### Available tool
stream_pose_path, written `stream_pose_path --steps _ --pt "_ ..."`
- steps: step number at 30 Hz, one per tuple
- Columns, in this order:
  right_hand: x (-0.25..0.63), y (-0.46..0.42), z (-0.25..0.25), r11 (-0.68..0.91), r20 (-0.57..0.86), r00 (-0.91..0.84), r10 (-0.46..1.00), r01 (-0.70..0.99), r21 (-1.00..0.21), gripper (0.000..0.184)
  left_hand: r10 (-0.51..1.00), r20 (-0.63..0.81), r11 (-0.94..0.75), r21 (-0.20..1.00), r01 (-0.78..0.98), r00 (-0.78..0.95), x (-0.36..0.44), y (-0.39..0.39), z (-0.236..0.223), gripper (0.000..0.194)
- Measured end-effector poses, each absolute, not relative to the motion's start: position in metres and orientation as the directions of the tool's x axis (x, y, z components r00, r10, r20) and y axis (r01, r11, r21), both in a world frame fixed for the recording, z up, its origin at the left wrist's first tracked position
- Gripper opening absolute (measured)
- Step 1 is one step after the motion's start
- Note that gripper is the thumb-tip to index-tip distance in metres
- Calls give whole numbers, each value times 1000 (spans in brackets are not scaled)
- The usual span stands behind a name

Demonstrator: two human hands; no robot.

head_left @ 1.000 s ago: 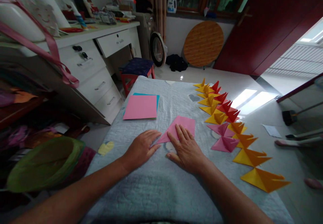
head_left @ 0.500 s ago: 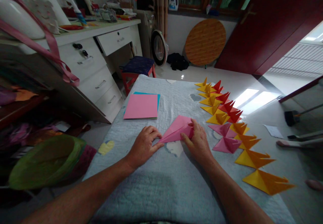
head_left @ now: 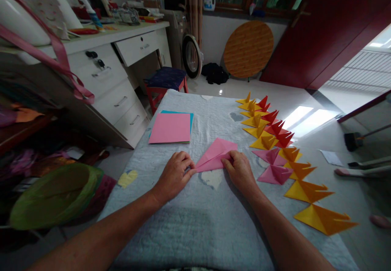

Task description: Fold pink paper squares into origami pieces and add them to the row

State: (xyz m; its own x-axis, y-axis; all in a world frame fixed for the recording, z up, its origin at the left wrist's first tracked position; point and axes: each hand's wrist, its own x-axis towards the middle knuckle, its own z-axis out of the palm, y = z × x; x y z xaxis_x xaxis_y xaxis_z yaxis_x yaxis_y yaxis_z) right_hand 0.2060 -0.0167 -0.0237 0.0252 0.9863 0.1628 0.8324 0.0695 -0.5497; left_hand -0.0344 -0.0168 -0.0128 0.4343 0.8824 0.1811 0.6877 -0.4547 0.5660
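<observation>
A kite-shaped pink sheet of folding paper (head_left: 217, 151) lies on the cloth-covered table (head_left: 189, 222) between my hands. My left hand (head_left: 175, 169) pinches its narrow left point between thumb and fingers. On the paper's right part, my right hand (head_left: 240, 169) grips the lower edge, thumb and bent fingers closed on it; the fingertips partly cover the fold. Behind my left hand rests a stack of square paper (head_left: 170, 128), pink on top, with a blue sheet (head_left: 192, 120) peeking out at the back and right.
Along the right side stand rows of folded paper birds: yellow (head_left: 256, 120), red (head_left: 276, 128), pink (head_left: 275, 175) and orange-yellow (head_left: 311, 191). A stool (head_left: 168, 77) is beyond the table's far left corner. A lined green bin (head_left: 58, 195) stands left, below a white desk (head_left: 113, 84).
My right hand has shifted down from the paper's upper right corner to its lower edge, uncovering that corner. My left hand keeps its pinch on the left point.
</observation>
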Motion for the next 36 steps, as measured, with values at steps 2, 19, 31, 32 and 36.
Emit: stream_pose_path --steps 2,19,31,32,36 --pt "206 -16 -24 74 168 21 986 842 -535 17 880 182 -460 557 691 439 -34 -17 -13 5" --pt "205 -16 -28 82 191 17 981 863 -499 17 870 173 -473 556 683 461 -39 -19 -13 9" --pt "204 -15 -27 75 179 20 984 860 -506 16 894 164 -430 579 693 418 -35 -22 -13 3" --pt "204 -15 -27 74 177 20 984 858 -507 16 895 169 -429 578 694 413 -35 -22 -12 5" --pt "203 -15 -26 62 173 28 985 866 -497 17 901 173 -421 567 708 397 -32 -21 -11 5"
